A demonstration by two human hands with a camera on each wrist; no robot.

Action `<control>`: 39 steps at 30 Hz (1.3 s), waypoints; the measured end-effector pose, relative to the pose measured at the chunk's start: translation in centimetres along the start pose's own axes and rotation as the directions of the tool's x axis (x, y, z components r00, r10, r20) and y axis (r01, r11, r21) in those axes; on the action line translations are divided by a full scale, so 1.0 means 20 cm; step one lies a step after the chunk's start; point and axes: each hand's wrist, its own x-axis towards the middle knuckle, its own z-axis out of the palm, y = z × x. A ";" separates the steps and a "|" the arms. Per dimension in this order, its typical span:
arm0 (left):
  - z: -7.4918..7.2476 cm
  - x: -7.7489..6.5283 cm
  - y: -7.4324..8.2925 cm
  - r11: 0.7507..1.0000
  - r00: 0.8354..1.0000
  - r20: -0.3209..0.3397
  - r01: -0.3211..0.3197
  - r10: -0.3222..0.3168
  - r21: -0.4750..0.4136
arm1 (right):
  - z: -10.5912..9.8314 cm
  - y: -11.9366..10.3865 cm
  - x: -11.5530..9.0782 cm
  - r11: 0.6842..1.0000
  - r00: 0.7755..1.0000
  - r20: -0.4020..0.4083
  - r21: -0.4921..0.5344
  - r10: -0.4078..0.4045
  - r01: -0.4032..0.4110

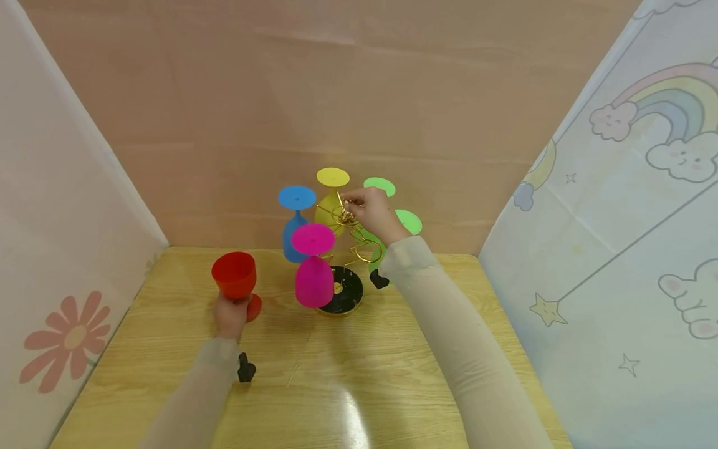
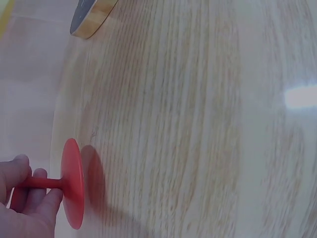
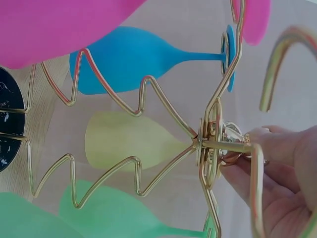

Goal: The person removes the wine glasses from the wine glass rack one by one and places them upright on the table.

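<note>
Goblet (image 1: 237,285), red and stemmed, is gripped by the left hand (image 1: 229,317); the right hand (image 1: 371,211) pinches a gold wire rack (image 3: 204,144).

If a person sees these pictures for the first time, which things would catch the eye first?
The eye would probably fall first on the bright goblets hanging upside down around the gold rack, the magenta goblet nearest the head camera. Left of the rack, the left hand holds the red goblet by its stem; the right hand pinches the rack's top.
</note>
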 end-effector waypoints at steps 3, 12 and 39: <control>0.00 0.00 -0.01 1.000 1.000 -0.004 -0.017 0.017 -0.010 | 0.00 0.01 0.00 1.000 1.000 0.005 0.010 -0.006 0.006; -0.02 -0.01 -0.02 1.000 1.000 0.010 -0.025 0.025 -0.004 | -0.01 0.03 0.00 0.998 0.998 0.003 -0.002 -0.055 0.055; -0.01 -0.03 -0.05 0.999 1.000 0.000 -0.032 0.032 0.025 | -0.03 0.07 0.02 0.992 0.987 0.102 -0.026 -0.121 0.124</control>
